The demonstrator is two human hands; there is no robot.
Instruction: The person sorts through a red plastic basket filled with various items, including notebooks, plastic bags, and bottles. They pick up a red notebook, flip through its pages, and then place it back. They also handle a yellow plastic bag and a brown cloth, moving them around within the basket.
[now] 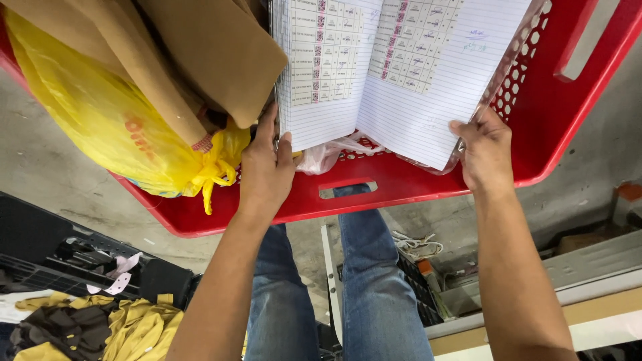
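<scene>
a yellow plastic bag (107, 113) and brown cardboard (214, 53) are sitting at the left of the red basket (401, 184), while the left hand (266, 170) and right hand (487, 152) are holding open a lined notebook (401, 73) over it, fingers clamped on its edges, probably mid-check of the stickered pages, a page turn seeming to call for one hand letting go.

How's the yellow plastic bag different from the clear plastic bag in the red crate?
The yellow plastic bag is large, opaque and bulging over the red crate rim; the clear plastic bag is small, see-through and crumpled low under the notebook. The yellow one is knotted; whether the clear one is tied can't be told. Both sit in the crate.
</scene>
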